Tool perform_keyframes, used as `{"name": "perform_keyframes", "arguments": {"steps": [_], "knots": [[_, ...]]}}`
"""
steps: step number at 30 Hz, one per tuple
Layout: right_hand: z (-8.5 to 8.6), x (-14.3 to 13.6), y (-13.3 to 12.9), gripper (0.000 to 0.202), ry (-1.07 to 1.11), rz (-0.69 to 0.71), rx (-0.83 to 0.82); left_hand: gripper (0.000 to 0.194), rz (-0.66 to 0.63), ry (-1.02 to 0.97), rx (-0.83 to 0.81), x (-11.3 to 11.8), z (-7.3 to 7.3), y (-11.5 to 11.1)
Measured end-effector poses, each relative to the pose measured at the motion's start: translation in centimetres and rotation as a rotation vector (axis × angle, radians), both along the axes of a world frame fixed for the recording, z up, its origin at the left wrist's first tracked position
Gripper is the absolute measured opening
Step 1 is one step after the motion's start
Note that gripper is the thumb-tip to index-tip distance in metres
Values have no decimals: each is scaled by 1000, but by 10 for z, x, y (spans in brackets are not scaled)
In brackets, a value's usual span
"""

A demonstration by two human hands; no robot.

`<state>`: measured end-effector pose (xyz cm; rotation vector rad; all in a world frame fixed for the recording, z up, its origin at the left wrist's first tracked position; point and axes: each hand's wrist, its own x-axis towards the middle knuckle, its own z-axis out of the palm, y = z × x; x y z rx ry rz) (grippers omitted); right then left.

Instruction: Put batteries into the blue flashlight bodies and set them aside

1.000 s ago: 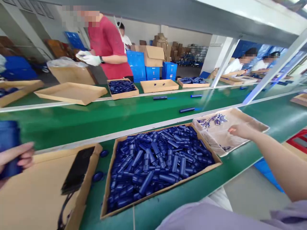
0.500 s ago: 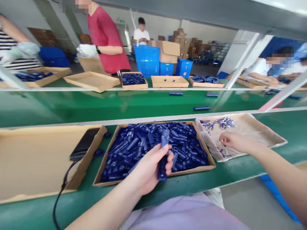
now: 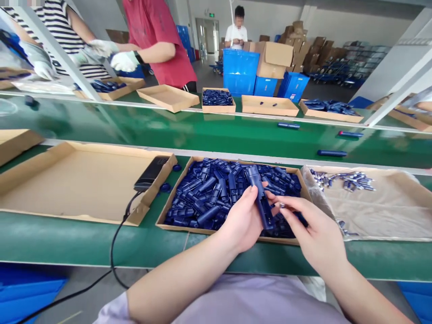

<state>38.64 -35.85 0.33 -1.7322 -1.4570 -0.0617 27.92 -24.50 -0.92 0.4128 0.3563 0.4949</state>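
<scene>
My left hand (image 3: 241, 222) is wrapped around a dark blue tubular plastic housing (image 3: 258, 191), wider at its far end and with an open slot along its near part. Close by on the right, my right hand (image 3: 319, 229) pinches a small silver-ended part (image 3: 281, 205) beside the slot. Both hands are above a cardboard tray (image 3: 199, 230) heaped with similar blue housings (image 3: 207, 184). To the right stands a plastic-lined tray (image 3: 401, 216) holding small blue-and-silver parts (image 3: 357, 181).
At left is a shallow cardboard tray (image 3: 77, 180) with a black device (image 3: 151, 173) at its right side, its cable (image 3: 113, 252) hanging over the front edge. Blue tubes (image 3: 332, 153) lie on the green belt (image 3: 202, 132). Gloved co-workers (image 3: 158, 40) stand across it.
My right hand has moved left from the lined tray to the housing, with a small part between its fingers. The head view has turned left, and the housing now tilts differently.
</scene>
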Motion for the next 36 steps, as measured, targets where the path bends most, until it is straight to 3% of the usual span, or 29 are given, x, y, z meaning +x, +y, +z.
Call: {"name": "perform_keyframes", "arguments": {"steps": [3, 6, 12, 20, 23, 28, 32, 34, 36], "knots": [[0, -3, -2, 19, 79, -47, 58, 27, -43, -34, -8, -3, -2, 0], [-2, -9, 4, 16, 145, -7, 69, 29, -71, -32, -21, -3, -3, -1], [-2, -13, 13, 12, -105, 80, 93, 26, -72, 4, -54, -5, -2, 1], [-7, -10, 14, 17, -191, 130, 203, 24, -91, 15, -88, -4, 0, 2], [-6, -7, 11, 12, -270, 168, 157, 22, -80, 48, -112, -4, 1, 4], [1, -20, 2, 47, -414, 196, -44, 20, 9, 91, -107, -3, 6, 8], [12, -12, -4, 46, -463, 221, -144, 24, -21, 189, -87, -2, 10, 9], [17, 20, -15, 42, -401, 88, -258, 25, -46, 206, -39, -1, 11, 9], [19, 65, -32, 38, -285, -248, -537, 27, -77, 216, 16, -2, 11, 8]]}}
